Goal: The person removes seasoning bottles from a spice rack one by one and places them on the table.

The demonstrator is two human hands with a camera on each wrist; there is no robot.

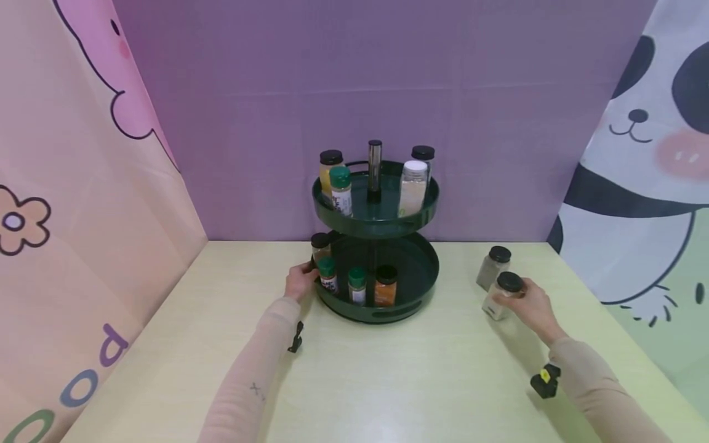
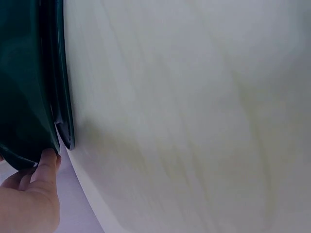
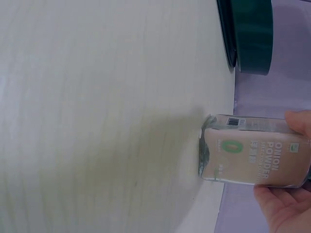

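Observation:
My right hand [image 1: 534,309] grips a clear onion powder jar [image 3: 243,155] with a black lid by its upper part, close over the table at the right. Its printed label faces the right wrist camera. Just behind it stands another black-lidded jar [image 1: 491,271]. At the left side of a dark green two-tier turntable rack [image 1: 410,261], my left hand [image 1: 300,283] pinches the rim of the lower tier. In the left wrist view, the fingers [image 2: 47,167] close on that rim. Several spice jars stand on the lower tier, among them a green-lidded bottle [image 1: 357,287] and an orange-filled jar [image 1: 385,289].
The upper tier [image 1: 373,229] carries a white-lidded jar [image 1: 413,189], a green-capped bottle [image 1: 341,192] and black-lidded jars beside a central post [image 1: 375,169]. A purple backdrop [image 1: 277,123] hangs behind the pale table [image 1: 388,381], with printed cloths at both sides.

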